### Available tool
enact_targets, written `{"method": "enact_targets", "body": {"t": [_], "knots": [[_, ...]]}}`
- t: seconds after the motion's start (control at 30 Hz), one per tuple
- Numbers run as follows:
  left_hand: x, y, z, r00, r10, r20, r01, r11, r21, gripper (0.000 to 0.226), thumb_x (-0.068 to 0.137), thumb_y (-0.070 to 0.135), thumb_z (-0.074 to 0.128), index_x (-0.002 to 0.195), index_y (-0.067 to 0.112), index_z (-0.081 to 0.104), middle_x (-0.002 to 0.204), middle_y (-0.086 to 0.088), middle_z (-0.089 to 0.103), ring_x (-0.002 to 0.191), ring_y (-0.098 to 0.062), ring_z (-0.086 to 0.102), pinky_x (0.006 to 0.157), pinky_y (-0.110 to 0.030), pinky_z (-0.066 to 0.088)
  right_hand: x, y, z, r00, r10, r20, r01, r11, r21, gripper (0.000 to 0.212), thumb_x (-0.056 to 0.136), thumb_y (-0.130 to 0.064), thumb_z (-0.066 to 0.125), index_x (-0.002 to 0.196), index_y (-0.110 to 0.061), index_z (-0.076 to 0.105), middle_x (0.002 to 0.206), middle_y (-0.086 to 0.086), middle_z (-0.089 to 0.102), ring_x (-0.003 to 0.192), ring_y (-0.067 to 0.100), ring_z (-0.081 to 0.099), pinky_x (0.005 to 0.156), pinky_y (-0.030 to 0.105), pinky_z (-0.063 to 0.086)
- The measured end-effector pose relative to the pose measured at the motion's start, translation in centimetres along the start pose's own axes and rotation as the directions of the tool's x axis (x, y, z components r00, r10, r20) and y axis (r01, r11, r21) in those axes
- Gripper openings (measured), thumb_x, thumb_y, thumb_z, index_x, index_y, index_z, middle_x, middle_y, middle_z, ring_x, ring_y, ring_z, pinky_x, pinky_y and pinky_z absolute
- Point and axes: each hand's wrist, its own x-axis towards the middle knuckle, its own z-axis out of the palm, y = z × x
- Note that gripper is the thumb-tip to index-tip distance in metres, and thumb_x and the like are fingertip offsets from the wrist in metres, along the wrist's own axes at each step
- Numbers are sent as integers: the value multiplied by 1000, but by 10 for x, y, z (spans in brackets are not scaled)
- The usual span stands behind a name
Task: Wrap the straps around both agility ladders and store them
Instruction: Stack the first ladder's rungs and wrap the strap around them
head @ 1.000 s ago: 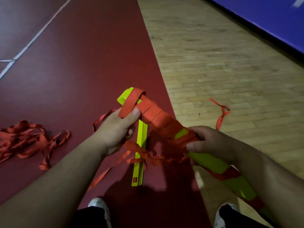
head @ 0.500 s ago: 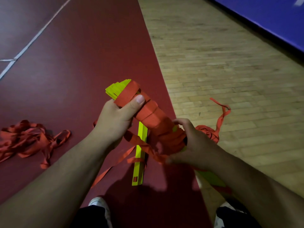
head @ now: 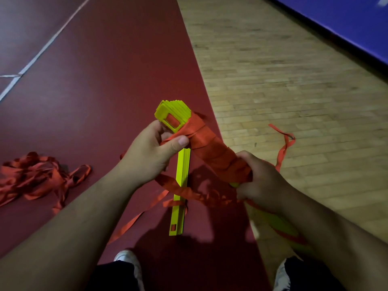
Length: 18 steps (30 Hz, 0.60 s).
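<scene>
I hold a stacked bundle of yellow ladder rungs [head: 171, 111] slanting from upper left to lower right, its middle wound with orange strap [head: 212, 145]. My left hand [head: 151, 154] pinches the strap against the bundle near its upper end. My right hand [head: 262, 181] grips the wrapped bundle lower down. A loose strap end [head: 283, 148] trails over the wooden floor to the right. A second stack of yellow rungs [head: 180, 190] lies on the red floor under my hands, with straps crossing it. The held bundle's lower end is hidden behind my right forearm.
A tangled pile of orange straps [head: 35, 177] lies on the red floor at the left. White shoes [head: 128, 261] stand at the bottom edge. Wooden flooring [head: 294, 80] spreads to the right, bordered by a blue padded wall [head: 346, 24].
The bundle has turned, so the flat slotted rung face at its upper end now shows. My left thumb slid down onto the strap. My right hand moved up from the lower part onto the wrapped part.
</scene>
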Motion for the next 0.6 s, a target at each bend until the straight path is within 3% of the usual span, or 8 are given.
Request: {"method": "enact_targets", "body": {"t": [0.13,0.23,0.33,0.43,0.5,0.6], "knots": [[0,-5,-3,996,0,-94,12,992,122,49,81,54,65,79,6,59,48,2,49,40,-13,46,42,-21,36,4,1,3,1000,21,21,-22,998,55,56,55,-7,77,98,-40,61,80,-11,72,74,10,67,67,35,55],[-3,-9,-1,998,-17,-57,25,989,144,43,88,57,54,74,18,62,50,6,54,44,-8,46,46,-20,36,5,2,1,998,54,37,-57,995,81,57,59,-2,76,97,-41,62,81,-13,72,72,7,66,65,29,54],[-5,-15,8,997,-80,-23,81,996,36,50,85,70,47,68,25,61,62,-3,55,49,-12,41,47,-24,32,5,-3,-1,995,61,77,-76,974,213,56,47,-8,69,96,-34,67,81,6,74,72,22,69,65,36,54],[-6,-13,13,982,-185,-31,176,966,-191,54,91,67,46,70,19,57,57,0,50,47,-8,36,45,-19,28,2,-7,-6,974,35,224,-149,844,516,50,45,1,60,91,-16,71,79,31,68,62,37,65,56,34,53],[-6,-12,15,974,-224,-10,210,927,-310,53,90,65,46,74,15,55,56,3,49,49,-9,33,47,-22,23,1,-5,-7,935,-35,352,-206,754,624,46,41,1,63,85,-9,73,79,34,66,62,39,67,55,34,54],[-8,-13,18,986,-155,57,166,919,-359,60,76,80,57,77,20,54,63,-8,46,43,-9,30,44,-24,21,2,2,-4,848,-136,512,-282,702,654,61,34,-14,77,92,3,70,88,37,66,74,43,68,66,41,55]]}}
